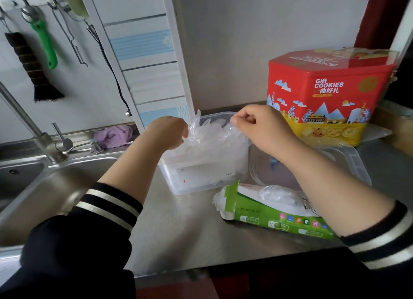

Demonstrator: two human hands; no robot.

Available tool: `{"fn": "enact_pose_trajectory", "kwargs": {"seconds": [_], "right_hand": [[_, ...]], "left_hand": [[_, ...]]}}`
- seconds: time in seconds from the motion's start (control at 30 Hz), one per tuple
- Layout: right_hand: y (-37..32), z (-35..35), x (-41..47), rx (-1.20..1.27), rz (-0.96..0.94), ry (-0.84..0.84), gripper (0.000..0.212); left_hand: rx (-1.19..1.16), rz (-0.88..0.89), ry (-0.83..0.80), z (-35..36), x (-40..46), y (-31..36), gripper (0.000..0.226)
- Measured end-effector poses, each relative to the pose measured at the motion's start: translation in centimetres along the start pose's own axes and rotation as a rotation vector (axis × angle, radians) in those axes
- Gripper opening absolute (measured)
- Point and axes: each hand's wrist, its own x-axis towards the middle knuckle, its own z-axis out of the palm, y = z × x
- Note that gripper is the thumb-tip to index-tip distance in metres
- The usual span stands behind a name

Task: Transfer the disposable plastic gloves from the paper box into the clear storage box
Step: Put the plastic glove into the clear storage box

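Note:
A bunch of thin clear plastic gloves (212,137) hangs over the open clear storage box (192,182) at the middle of the steel counter. My left hand (167,131) grips the bunch's left side and my right hand (263,128) pinches its right edge, both above the box. The lower part of the bunch lies inside the box. In front of the box lies the green and white paper box (274,216) on its side, with more clear gloves showing at its open end and through its top.
The box's clear lid (353,164) lies flat to the right, under my right forearm. A red cookie tin (326,93) stands behind it. A steel sink (40,187) with a tap (33,131) and a purple cloth (114,135) fills the left. Utensils hang on the wall.

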Motion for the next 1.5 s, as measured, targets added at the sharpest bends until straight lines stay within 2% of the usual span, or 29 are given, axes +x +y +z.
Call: {"fn": "enact_pose_trajectory", "kwargs": {"seconds": [0.13,0.2,0.27,0.33,0.37,0.4,0.47,0.53,0.6,0.67,0.8,0.87,0.93,1.1,1.23,1.33,1.4,1.43,1.5], "right_hand": [[1.0,-1.9,-3.9,0.075,-0.023,-0.021,0.010],[1.4,-2.8,-5.5,0.016,0.049,-0.141,0.010],[2.1,-3.3,-7.0,-0.059,0.160,-0.310,0.016],[3.0,-3.1,-8.3,-0.190,0.231,-0.459,0.028],[3.4,-2.7,-8.8,-0.270,0.239,-0.504,0.029],[3.8,-2.3,-9.2,-0.333,0.235,-0.506,0.023],[4.4,-1.6,-9.8,-0.377,0.224,-0.416,0.015],[5.2,-1.0,-10.1,-0.344,0.216,-0.307,0.016],[5.7,-0.6,-10.4,-0.276,0.189,-0.228,0.019],[6.0,-0.2,-10.8,-0.223,0.157,-0.161,0.024],[6.4,0.5,-11.6,-0.099,0.130,-0.028,0.012],[6.5,0.7,-12.0,-0.004,0.120,0.014,0.020],[6.5,0.4,-12.0,0.172,0.132,0.062,0.028],[4.8,-1.0,-11.4,0.539,0.215,0.243,0.021],[1.8,-4.2,-9.5,0.775,0.108,0.456,0.018],[0.0,-7.0,-8.3,0.771,-0.034,0.512,0.017],[-0.1,-7.5,-8.3,0.692,-0.118,0.489,0.019],[0.1,-7.6,-8.4,0.659,-0.154,0.468,0.019],[0.7,-7.4,-9.0,0.615,-0.193,0.421,0.014]], "left_hand": [[-0.084,-0.059,0.189,-1.7,-1.8,1.2,0.047],[-0.069,-0.032,0.417,-2.5,-3.6,2.7,0.055],[-0.082,0.060,0.686,-2.5,-5.8,5.2,0.053],[-0.235,0.193,0.815,-1.0,-8.0,8.5,0.046],[-0.341,0.281,0.806,0.2,-8.9,10.2,0.042],[-0.452,0.357,0.726,1.4,-9.6,11.7,0.039],[-0.636,0.404,0.439,3.9,-10.6,13.8,0.035],[-0.760,0.381,0.168,6.4,-10.5,14.6,0.052],[-0.803,0.375,0.060,8.3,-10.1,14.9,0.072],[-0.796,0.379,0.092,9.4,-9.8,15.1,0.078],[-0.788,0.363,0.159,10.1,-9.5,15.3,0.076],[-0.792,0.364,0.166,10.1,-9.6,15.4,0.076],[-0.799,0.366,0.164,10.3,-9.6,15.3,0.075],[-0.780,0.381,0.177,10.5,-9.3,15.4,0.064],[-0.823,0.384,0.139,10.5,-9.3,15.4,0.055],[-0.757,0.397,0.166,10.9,-9.3,15.4,0.062],[-0.755,0.415,0.264,10.8,-9.8,15.2,0.061],[-0.830,0.405,0.309,10.3,-10.0,15.0,0.058],[-1.162,0.314,0.328,8.5,-10.5,14.6,0.052]]}}
